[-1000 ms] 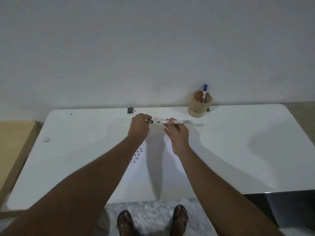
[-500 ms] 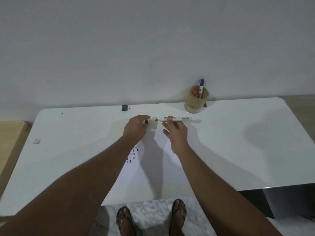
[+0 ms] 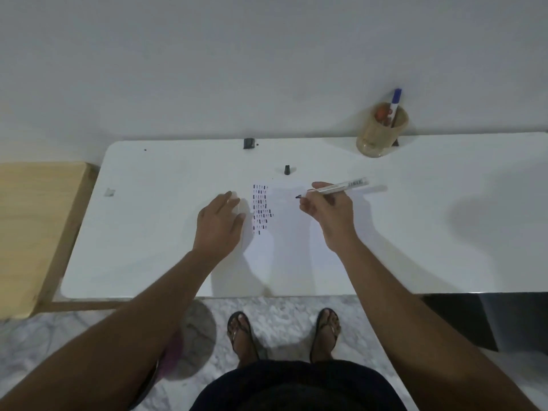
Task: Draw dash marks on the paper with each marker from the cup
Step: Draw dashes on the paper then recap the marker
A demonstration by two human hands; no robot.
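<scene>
Right hand (image 3: 327,210) pinching uncapped marker (image 3: 338,187) — left hand (image 3: 221,223) flat, empty

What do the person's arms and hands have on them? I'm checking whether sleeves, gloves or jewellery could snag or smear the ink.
Nothing visible. Both forearms are bare right to the frame's edge, with no sleeves showing. The left hand and right hand wear no gloves, and no watch, bracelet or ring can be made out.
</scene>
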